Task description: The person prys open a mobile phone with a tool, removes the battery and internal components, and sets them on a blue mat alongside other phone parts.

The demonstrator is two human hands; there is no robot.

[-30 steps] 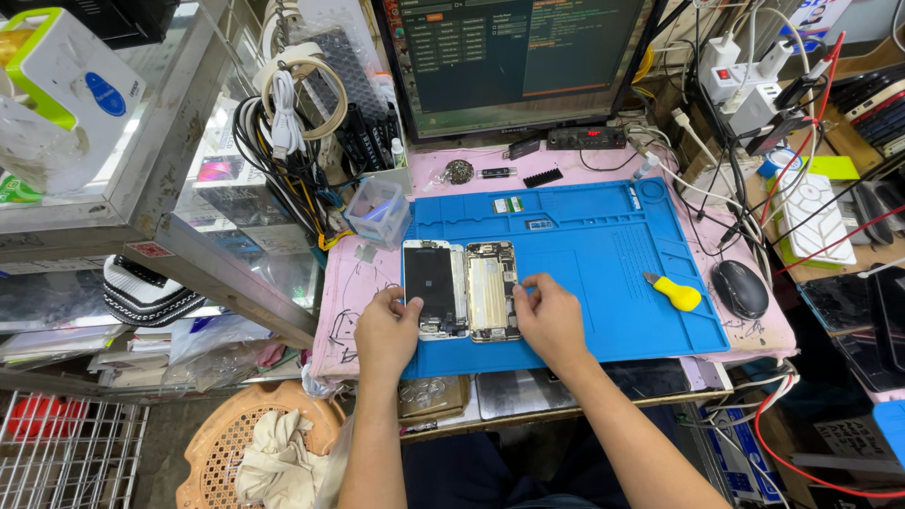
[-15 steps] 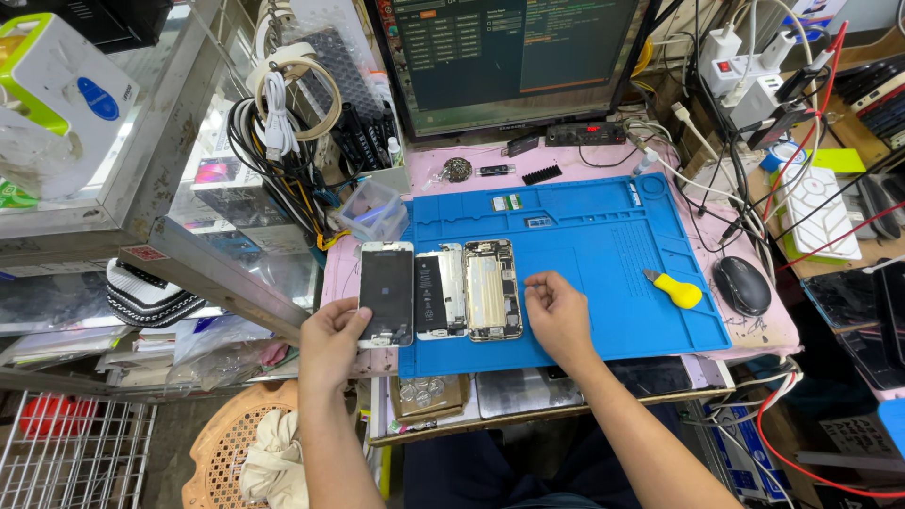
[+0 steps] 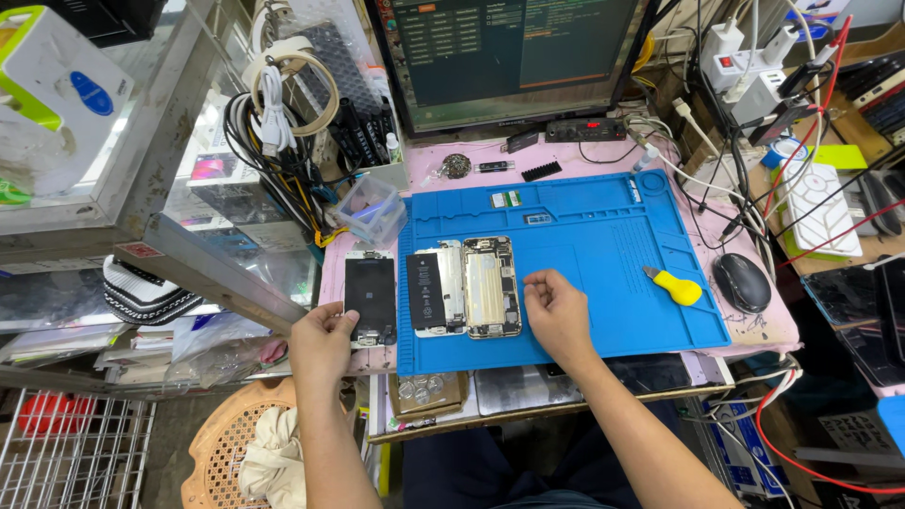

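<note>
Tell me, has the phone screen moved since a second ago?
Yes. The phone screen, held by the left hand, has gone left, off the opened phone body and past the blue mat's left edge.
</note>
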